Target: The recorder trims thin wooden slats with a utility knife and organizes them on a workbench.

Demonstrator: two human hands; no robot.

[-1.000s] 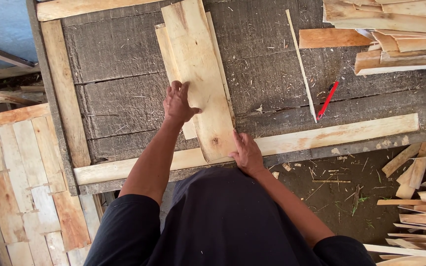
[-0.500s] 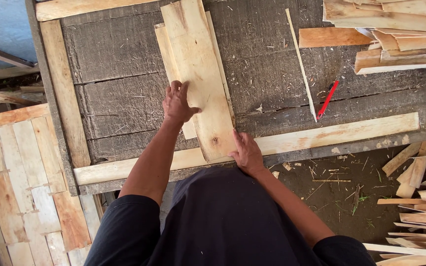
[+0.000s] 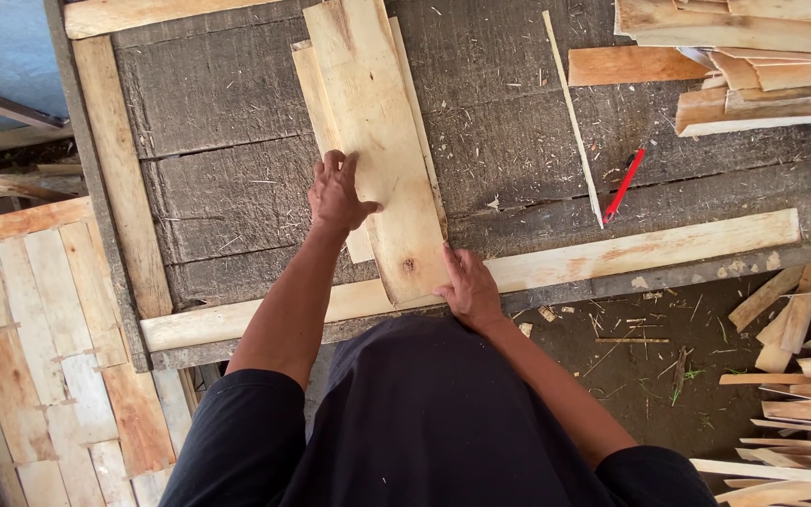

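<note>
hands (image 3: pixel 338 192): 2 | stacked boards (image 3: pixel 377 141): 2 (maybe more beneath) | red pencil (image 3: pixel 623 184): 1
</note>
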